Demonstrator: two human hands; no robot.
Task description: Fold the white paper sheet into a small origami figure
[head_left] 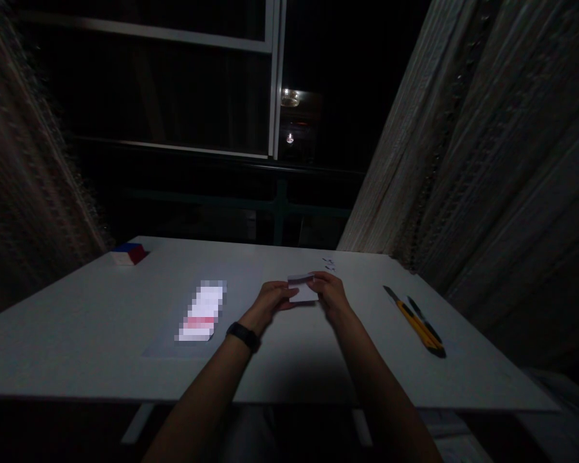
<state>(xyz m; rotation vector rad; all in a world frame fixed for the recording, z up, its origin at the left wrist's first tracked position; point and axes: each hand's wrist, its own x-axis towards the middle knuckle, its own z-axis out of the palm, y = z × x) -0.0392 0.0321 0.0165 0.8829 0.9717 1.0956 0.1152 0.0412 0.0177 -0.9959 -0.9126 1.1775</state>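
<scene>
A small white piece of paper (303, 293), seemingly folded along its far edge, is held up between my two hands over the middle of the table. My left hand (275, 297), with a dark band on its wrist, pinches the paper's left side, thumb on top. On the other side, my right hand (329, 290) grips the right edge, its thumb lying across the far corner. The undersides of the fingers are hidden. Just beyond the right hand, small dark marks (328, 264) show on the table.
A glowing phone (202, 312) lies left on the white table (289, 360), its screen blurred. A blue, red and white cube (128, 253) sits at the far left corner. To the right lie a yellow utility knife (415, 323) and a dark pen-like tool (424, 319). Curtains (395, 148) hang beyond.
</scene>
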